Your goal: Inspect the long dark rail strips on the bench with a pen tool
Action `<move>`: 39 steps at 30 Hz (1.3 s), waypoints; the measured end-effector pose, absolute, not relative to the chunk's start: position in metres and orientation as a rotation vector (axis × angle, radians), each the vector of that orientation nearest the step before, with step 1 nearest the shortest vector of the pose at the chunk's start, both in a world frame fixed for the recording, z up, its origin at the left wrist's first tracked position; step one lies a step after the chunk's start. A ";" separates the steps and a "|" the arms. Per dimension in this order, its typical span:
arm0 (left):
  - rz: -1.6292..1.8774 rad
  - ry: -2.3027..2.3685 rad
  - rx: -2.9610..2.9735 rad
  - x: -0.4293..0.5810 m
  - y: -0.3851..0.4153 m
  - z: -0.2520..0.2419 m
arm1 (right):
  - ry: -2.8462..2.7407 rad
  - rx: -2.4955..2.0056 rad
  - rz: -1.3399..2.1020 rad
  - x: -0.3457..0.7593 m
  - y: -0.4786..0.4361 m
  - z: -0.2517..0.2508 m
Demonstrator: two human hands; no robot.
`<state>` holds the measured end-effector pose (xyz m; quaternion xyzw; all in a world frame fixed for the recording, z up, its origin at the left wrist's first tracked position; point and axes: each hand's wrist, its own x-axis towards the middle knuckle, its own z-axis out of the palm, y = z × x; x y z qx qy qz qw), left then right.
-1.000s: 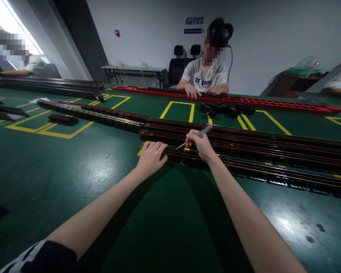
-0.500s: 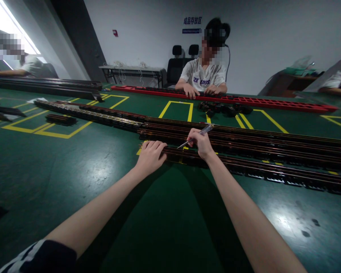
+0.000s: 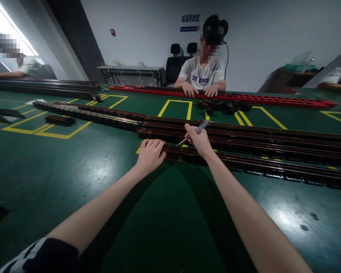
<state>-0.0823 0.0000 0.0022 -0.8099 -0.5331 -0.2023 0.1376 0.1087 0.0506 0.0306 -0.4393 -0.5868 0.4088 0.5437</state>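
My left hand (image 3: 150, 154) rests palm down on the left end of the nearest long dark rail (image 3: 244, 166), its fingers curled over the rail's top. My right hand (image 3: 198, 141) pinches a slim silver pen-like tool (image 3: 193, 133), whose tip points down-left at the same rail, close to my left fingers. Several more long dark rails (image 3: 244, 136) lie side by side just beyond it on the green table (image 3: 74, 167).
A person in a white T-shirt (image 3: 202, 76) sits across the table with both hands on a long red tray (image 3: 272, 100). Small black parts (image 3: 223, 107) lie near that tray. More rails (image 3: 45, 88) lie at the far left, and other people sit at both sides.
Both hands stay on the near rail. The view has shifted slightly, and the tool's tip sits a little closer to my left fingers.
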 end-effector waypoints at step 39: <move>-0.754 -1.519 -2.434 -0.085 -0.003 0.005 | -1.452 -0.983 1.064 0.112 0.048 0.033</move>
